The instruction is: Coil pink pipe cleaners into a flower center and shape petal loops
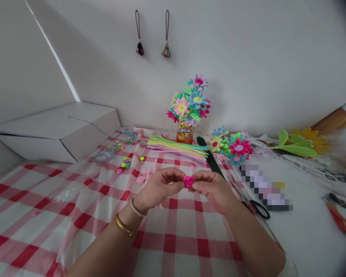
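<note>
Between my two hands, above the checked cloth, is a small hot-pink coil of fuzzy pipe cleaner (188,182). My left hand (167,184) pinches its left side with thumb and fingers. From the right, my right hand (212,188) grips the same coil with thumb and forefinger. A pale pink pipe-cleaner flower (143,177) lies on the cloth just beyond my left hand, partly hidden by it. Farther back is a bundle of pastel pipe cleaners (178,148), with dark green stems (213,161) to its right.
A drink bottle (185,133) holds fuzzy flowers at the wall. More flowers (233,146) lie to its right. Black-handled scissors (259,209) and a blurred-out item (265,188) are at right. Small pompoms (126,162) and a white box (75,130) are at left on the checked tablecloth (103,215).
</note>
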Demonstrator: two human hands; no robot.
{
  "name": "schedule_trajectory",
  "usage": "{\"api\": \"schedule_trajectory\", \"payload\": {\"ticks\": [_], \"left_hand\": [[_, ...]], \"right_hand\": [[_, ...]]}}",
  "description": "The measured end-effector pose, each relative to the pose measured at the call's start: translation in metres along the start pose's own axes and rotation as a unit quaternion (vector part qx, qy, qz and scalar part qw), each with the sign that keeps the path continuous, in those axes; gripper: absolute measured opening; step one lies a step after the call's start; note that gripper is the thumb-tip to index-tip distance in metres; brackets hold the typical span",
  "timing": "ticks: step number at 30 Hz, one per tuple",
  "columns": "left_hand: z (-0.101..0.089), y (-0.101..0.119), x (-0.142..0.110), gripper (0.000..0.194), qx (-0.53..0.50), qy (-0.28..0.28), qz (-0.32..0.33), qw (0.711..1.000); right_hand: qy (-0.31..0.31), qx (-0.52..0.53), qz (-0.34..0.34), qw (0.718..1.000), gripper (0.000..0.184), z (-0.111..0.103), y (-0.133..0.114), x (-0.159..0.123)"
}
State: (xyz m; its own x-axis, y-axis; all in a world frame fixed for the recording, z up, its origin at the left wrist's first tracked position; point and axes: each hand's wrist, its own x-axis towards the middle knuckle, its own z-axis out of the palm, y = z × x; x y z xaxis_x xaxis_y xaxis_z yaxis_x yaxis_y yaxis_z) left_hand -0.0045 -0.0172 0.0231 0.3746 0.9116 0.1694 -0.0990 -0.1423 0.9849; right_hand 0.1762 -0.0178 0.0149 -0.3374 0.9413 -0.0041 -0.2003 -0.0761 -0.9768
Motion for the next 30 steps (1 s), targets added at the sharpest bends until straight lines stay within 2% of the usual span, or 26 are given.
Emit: {"api": "schedule_trajectory", "payload": {"ticks": [3,6,13,17,23,26,30], "left_hand": [[-0.001,0.002,0.0,0.009,0.11,0.021,0.045,0.993],[-0.005,0.003,0.0,0.01,0.16,0.01,0.038,0.986],[-0.007,-0.001,0.0,0.01,0.116,0.01,-0.06,0.991],[-0.007,-0.004,-0.001,0.013,0.144,-0.01,-0.077,0.987],[-0.008,-0.009,0.0,0.01,0.129,-0.008,-0.083,0.988],[-0.01,-0.008,0.001,0.008,0.087,-0.031,-0.097,0.991],[-0.011,-0.006,0.001,0.006,-0.031,-0.066,-0.101,0.992]], "right_hand": [[0.004,-0.067,-0.006,0.998,0.01,-0.001,0.0,0.0],[0.003,-0.113,0.003,0.994,0.011,0.001,-0.001,-0.001],[-0.014,-0.093,-0.028,0.995,0.02,0.003,-0.005,-0.002],[-0.018,-0.154,-0.012,0.988,0.018,0.001,-0.006,-0.003],[-0.023,-0.25,0.001,0.968,0.018,0.0,-0.008,-0.005],[-0.044,-0.269,-0.004,0.962,0.017,0.001,-0.008,-0.006],[-0.078,-0.239,-0.015,0.968,0.018,0.003,-0.008,-0.007]]}}
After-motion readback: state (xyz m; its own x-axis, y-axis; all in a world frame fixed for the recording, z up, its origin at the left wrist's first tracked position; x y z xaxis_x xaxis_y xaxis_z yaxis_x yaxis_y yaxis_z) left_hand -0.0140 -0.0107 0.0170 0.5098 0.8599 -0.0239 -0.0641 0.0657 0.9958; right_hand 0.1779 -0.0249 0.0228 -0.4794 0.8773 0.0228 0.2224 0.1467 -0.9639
